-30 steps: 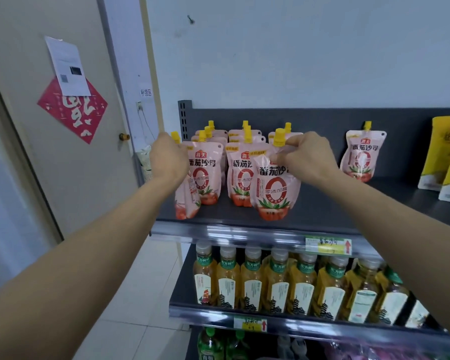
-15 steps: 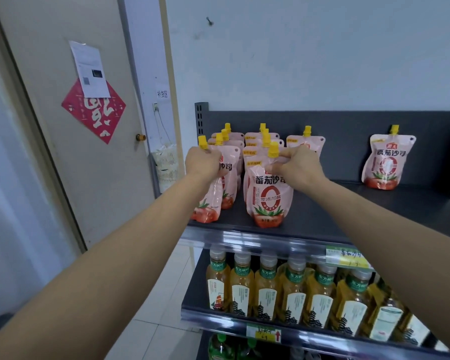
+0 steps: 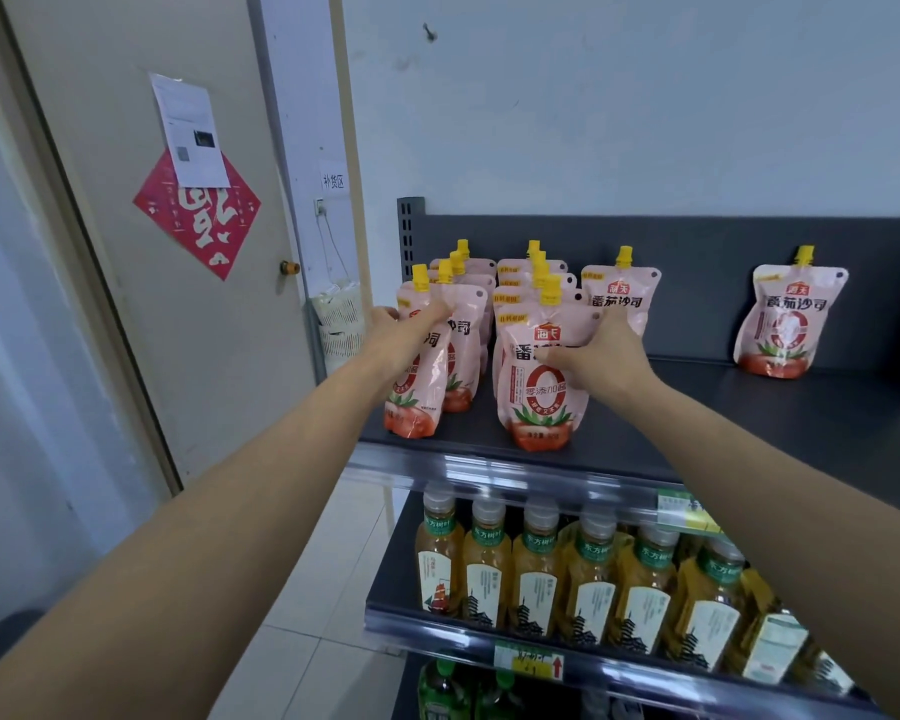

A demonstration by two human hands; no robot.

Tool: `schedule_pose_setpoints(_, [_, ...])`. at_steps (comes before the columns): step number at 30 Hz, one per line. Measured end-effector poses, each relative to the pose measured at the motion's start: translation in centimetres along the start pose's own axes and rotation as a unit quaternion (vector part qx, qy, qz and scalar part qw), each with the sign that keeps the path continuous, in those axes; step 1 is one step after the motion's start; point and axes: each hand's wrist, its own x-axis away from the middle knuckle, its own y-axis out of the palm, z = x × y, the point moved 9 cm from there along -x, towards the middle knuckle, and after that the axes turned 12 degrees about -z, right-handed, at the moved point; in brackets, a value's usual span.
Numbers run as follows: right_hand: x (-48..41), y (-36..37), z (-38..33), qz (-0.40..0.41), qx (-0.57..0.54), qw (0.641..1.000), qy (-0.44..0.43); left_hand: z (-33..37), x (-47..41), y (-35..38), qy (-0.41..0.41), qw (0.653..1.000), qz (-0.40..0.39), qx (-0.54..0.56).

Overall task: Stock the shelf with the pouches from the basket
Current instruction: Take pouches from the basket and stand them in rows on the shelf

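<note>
Found glossy, crinkled plastic film on the pouches (image 3: pixel 541 407), matt dark metal on the shelf (image 3: pixel 749 413), clear shiny plastic along its front rail (image 3: pixel 515 475), smooth transparent plastic on the bottles (image 3: pixel 536 579) below.
</note>
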Motion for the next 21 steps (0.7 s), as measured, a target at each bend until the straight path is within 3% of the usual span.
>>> schedule_pose_setpoints(6, [-0.3,1.6,1.9,-0.099,-0.035,0.994,0.032,-0.9,-0.7,-0.4,0.004,1.000,0.005,-0.022])
schedule_pose_setpoints(17, [-0.5,2.5,4.4,-0.120,-0.062,0.990,0.035,-2.3,-1.6,-0.8,-0.003,0.996,-0.060,0.070])
schedule_pose_setpoints(21, [-0.8,2.5,4.4,-0.118,-0.079,0.989,0.030,-1.8,-1.4,-0.6,0.031,0.996,-0.046,0.077])
